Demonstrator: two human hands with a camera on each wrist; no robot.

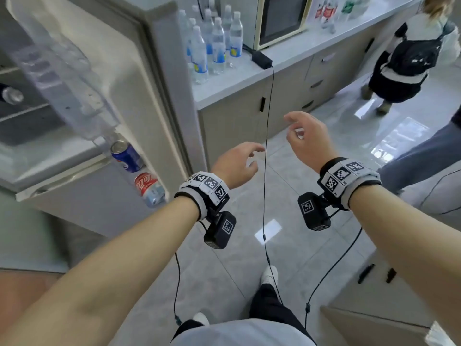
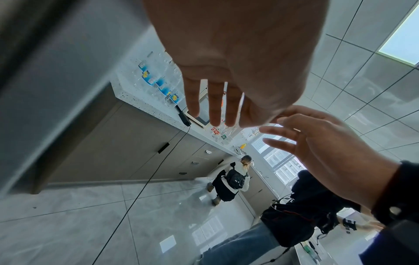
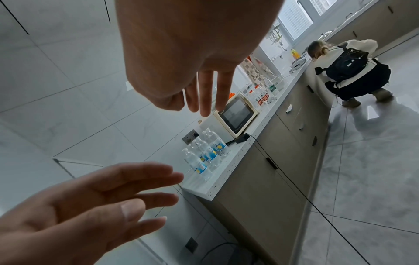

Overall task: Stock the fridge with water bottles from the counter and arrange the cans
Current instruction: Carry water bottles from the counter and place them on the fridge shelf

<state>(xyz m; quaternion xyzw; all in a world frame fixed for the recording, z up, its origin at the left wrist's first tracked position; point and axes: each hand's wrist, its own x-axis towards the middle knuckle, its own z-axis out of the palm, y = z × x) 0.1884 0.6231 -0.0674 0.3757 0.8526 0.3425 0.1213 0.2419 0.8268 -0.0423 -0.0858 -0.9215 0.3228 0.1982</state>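
Note:
Several clear water bottles (image 1: 214, 43) with blue labels stand on the pale counter (image 1: 249, 81) beside the open fridge door (image 1: 164, 96). The wrist views show the bottles (image 2: 158, 84) (image 3: 204, 156) too. A blue can (image 1: 127, 157) and a red can (image 1: 147, 186) sit tilted in the door's lower shelf. One bottle (image 1: 12, 96) lies inside the fridge. My left hand (image 1: 247, 159) and right hand (image 1: 296, 133) hang in mid-air over the floor, below the counter edge, fingers relaxed and empty. My left hand (image 2: 215, 107) and right hand (image 3: 204, 100) hold nothing in their own wrist views either.
A microwave (image 1: 282, 18) stands right of the bottles, with a black adapter (image 1: 261, 59) whose cable (image 1: 268, 146) hangs down between my hands. A person with a backpack (image 1: 409, 58) crouches at the far counter. Another person's leg (image 1: 424, 156) is at the right. A cabinet (image 1: 374, 295) stands lower right.

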